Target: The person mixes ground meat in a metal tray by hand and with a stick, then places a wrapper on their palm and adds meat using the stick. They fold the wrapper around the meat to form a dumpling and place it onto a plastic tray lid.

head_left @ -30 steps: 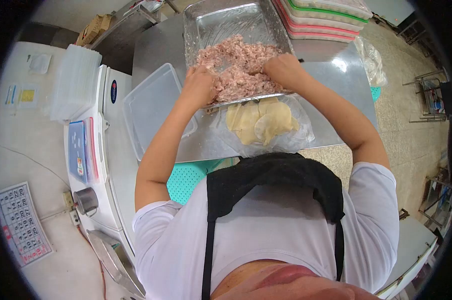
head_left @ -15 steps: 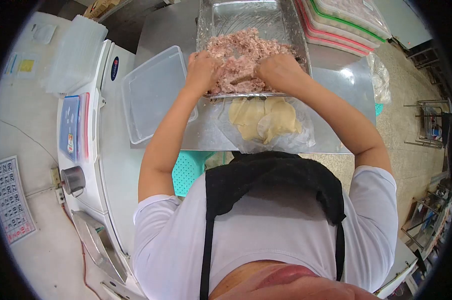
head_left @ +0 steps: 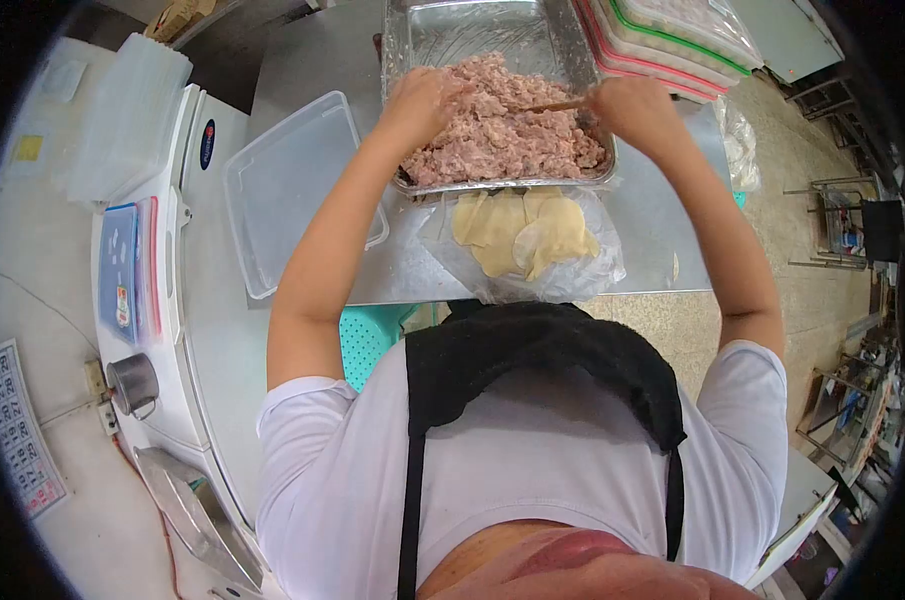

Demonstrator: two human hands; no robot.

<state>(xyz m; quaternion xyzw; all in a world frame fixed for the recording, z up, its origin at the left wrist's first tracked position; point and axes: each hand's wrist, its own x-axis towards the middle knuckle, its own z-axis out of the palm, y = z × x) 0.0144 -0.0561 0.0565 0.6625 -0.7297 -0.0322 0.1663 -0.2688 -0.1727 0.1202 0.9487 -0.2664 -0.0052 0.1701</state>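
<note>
A metal tray [head_left: 492, 18] holds a mass of pink minced meat [head_left: 532, 135]. My right hand [head_left: 634, 108] is closed around a thin brown stick-like spreader [head_left: 554, 106], whose far end reaches into the meat. Over the tray's left side, my left hand [head_left: 424, 108] is curled with its fingers folded in; whatever it holds is hidden. Just in front of the tray, pale yellow round wrappers [head_left: 527, 235] lie overlapped on a clear plastic bag [head_left: 607, 265].
To the left of the tray a clear plastic container [head_left: 292, 190] rests on the metal table [head_left: 657, 265]. Stacked containers with red and green rims [head_left: 662, 45] stand at the back right. A white freezer [head_left: 212, 300] flanks the table, and a teal stool [head_left: 367, 345] is below.
My right hand has moved up and right, drawing the spreader from the near middle of the meat toward the tray's right side. My left hand has risen slightly. The view has shifted a little.
</note>
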